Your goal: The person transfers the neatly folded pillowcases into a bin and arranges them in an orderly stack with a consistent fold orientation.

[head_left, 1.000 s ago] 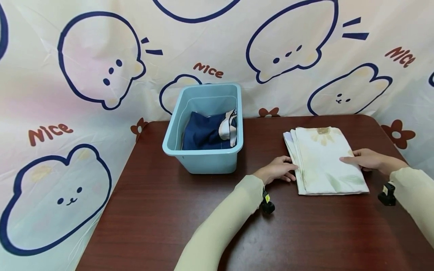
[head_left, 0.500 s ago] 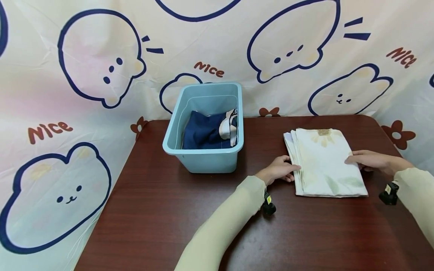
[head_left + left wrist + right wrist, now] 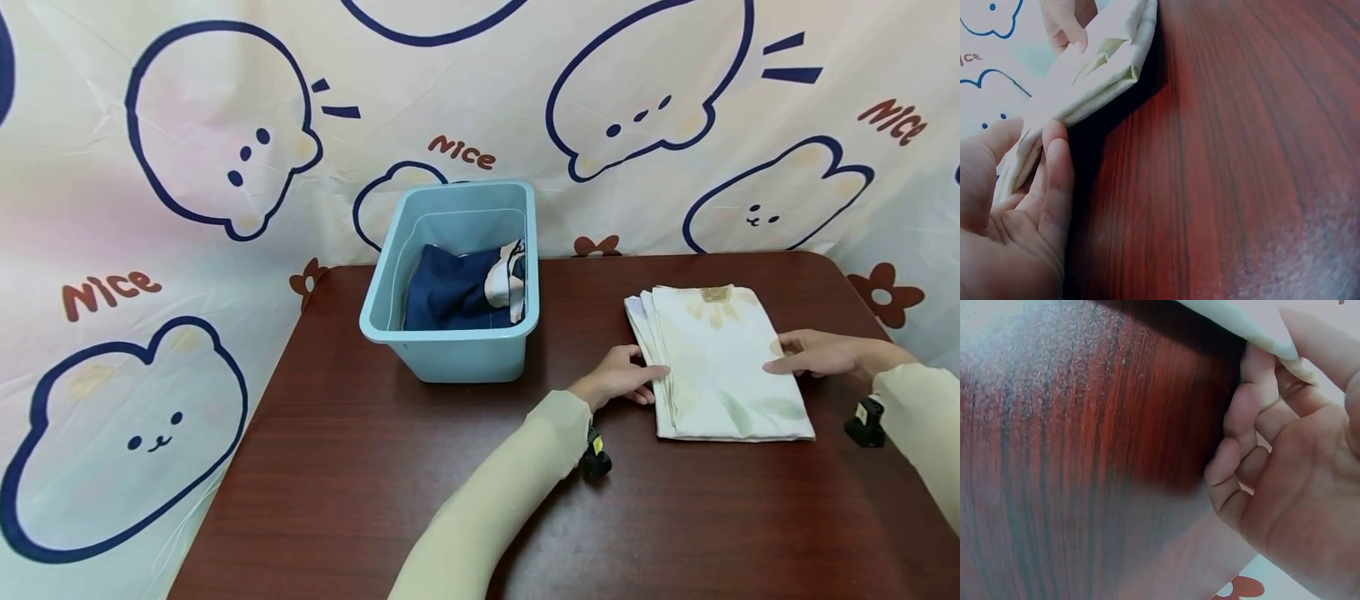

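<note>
A folded white cloth (image 3: 727, 367) with a pale yellow flower and green leaf print lies at the right side of the table, its layers fanned along the left edge. My left hand (image 3: 618, 377) grips that left edge, thumb on top and fingers below. At the opposite edge my right hand (image 3: 821, 354) pinches the cloth between thumb and fingers. In the left wrist view, the folded layers (image 3: 1100, 90) cast a dark shadow on the table. Curled fingers (image 3: 1244, 406) sit under the cloth's edge in the right wrist view.
A light blue plastic bin (image 3: 468, 354) stands at the back of the dark red wooden table (image 3: 360, 492). Inside it lies a navy cloth (image 3: 453, 287) with a patterned part at its right. A printed curtain (image 3: 510, 92) hangs behind the table.
The cloth has shifted very slightly toward the front edge of the table. Both hands stay at its edges, the right hand having moved a little to the right.
</note>
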A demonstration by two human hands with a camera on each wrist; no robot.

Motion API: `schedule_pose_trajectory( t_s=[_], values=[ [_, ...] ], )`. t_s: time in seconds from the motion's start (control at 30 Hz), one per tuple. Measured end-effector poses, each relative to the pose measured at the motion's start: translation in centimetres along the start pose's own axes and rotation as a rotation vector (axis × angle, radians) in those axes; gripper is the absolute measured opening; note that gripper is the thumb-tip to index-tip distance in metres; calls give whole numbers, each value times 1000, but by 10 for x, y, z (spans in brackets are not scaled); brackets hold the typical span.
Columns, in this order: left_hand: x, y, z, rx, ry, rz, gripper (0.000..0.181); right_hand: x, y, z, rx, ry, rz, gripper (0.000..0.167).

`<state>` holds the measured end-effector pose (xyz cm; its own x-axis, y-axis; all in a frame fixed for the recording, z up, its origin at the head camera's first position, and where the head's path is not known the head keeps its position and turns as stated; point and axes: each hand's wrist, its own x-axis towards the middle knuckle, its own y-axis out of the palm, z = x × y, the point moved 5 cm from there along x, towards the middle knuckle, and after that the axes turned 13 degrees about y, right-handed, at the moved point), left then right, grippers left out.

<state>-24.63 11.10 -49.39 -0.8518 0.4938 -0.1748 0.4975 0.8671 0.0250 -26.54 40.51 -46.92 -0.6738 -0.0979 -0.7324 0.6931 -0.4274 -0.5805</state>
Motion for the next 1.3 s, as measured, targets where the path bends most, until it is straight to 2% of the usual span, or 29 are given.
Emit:
schedule_pose_trajectory(
  t_s=[0.07, 0.2, 0.33, 0.53, 0.7, 0.83, 1.03, 1.17, 1.3],
  values=[
    [-1, 0, 0, 12, 9, -12, 17, -1, 0, 2, -4, 1, -3, 29],
    [-3, 2, -2, 91, 31, -39, 15, -2, 0, 6, -1, 15, 4, 30],
    [-2, 3, -4, 160, 63, -38, 14, -1, -2, 5, -9, 22, 7, 33],
    [-2, 2, -6, 187, 83, -33, 18, 2, -4, 5, -24, 10, 10, 37],
    [-2, 2, -5, 211, 81, -37, 14, 3, -3, 4, -21, 2, 12, 38],
    [-2, 2, -4, 223, 68, -29, 13, 2, -1, 4, -34, -9, 8, 48],
    [-1, 2, -3, 240, 87, -14, 16, 2, 0, 3, -51, -10, -13, 56],
    [-1, 3, -3, 253, 84, -13, 27, 2, 0, 0, -71, -29, -32, 64],
    [-2, 4, -3, 256, 69, -16, 36, 3, 1, -3, -62, -22, -27, 63]
  ],
)
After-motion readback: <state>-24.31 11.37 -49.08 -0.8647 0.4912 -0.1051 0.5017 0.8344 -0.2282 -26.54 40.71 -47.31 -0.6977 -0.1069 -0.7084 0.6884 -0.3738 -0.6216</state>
